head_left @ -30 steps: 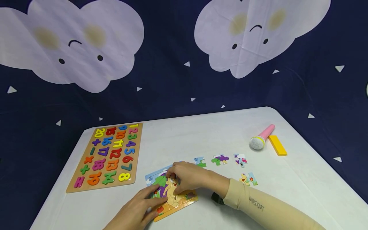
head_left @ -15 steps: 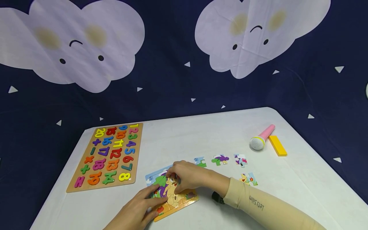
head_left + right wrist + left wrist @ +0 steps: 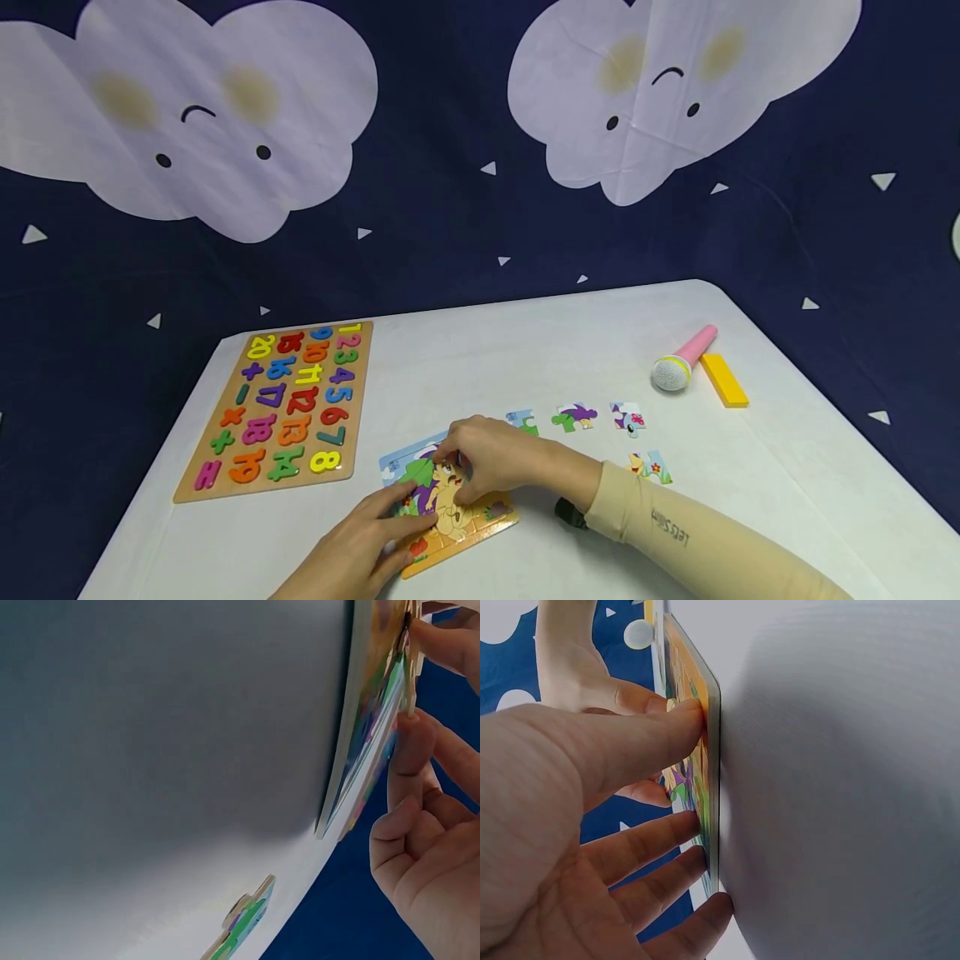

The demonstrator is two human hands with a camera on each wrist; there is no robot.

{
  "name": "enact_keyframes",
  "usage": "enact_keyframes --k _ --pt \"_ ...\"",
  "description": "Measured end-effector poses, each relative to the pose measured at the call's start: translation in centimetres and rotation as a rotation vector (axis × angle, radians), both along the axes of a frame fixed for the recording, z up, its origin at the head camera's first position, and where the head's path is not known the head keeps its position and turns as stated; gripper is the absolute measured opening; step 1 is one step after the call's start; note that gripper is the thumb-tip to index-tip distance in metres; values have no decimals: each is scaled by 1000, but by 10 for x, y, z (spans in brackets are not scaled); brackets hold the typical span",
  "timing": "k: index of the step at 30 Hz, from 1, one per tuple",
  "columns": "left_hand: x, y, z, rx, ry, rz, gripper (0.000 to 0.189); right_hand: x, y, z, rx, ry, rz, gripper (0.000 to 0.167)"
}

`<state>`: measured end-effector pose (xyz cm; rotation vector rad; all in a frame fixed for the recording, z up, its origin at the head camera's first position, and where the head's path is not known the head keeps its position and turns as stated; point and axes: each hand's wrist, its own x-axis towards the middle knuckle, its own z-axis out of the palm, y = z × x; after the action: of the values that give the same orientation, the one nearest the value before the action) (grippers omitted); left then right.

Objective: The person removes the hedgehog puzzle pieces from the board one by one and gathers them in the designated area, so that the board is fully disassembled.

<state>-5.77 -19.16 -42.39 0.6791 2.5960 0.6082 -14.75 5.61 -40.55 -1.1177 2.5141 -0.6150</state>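
Observation:
A jigsaw puzzle board (image 3: 472,546) with an orange and blue border lies on the near part of the white table, showing a cartoon figure with purple and green parts. My left hand (image 3: 352,537) rests on its left side, fingers spread; in the left wrist view the thumb (image 3: 649,742) presses the board's face close to the edge. Over the upper right of the board, my right hand (image 3: 491,458) pinches a puzzle piece (image 3: 411,682) between thumb and forefinger, the other fingers curled. The right hand covers part of the picture in the head view.
Several loose puzzle pieces (image 3: 575,417) lie right of the board. A number board (image 3: 360,425) stands out at the left. Farther right are a pink toy microphone (image 3: 684,358) and a yellow block (image 3: 725,380). A black object (image 3: 572,513) shows under the right wrist.
Both hands stay almost where they were on the board. The right hand and forearm shift very slightly; the loose pieces keep their places.

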Motion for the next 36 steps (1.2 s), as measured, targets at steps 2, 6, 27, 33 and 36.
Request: enact_keyframes --k 2,6,27,33,36 --pt "0 0 0 1 -4 2 43 -1 0 -1 -8 -7 1 51" --pt "0 0 0 3 -7 4 43 -2 1 -3 -10 -1 5 51" --pt "1 1 1 -16 25 -3 43 -4 17 2 -15 28 3 51" --pt "-1 3 2 -36 -4 16 41 -4 31 4 -12 36 -34 52" --pt "-1 4 2 -40 -5 20 41 -3 41 4 -37 15 -65 51"
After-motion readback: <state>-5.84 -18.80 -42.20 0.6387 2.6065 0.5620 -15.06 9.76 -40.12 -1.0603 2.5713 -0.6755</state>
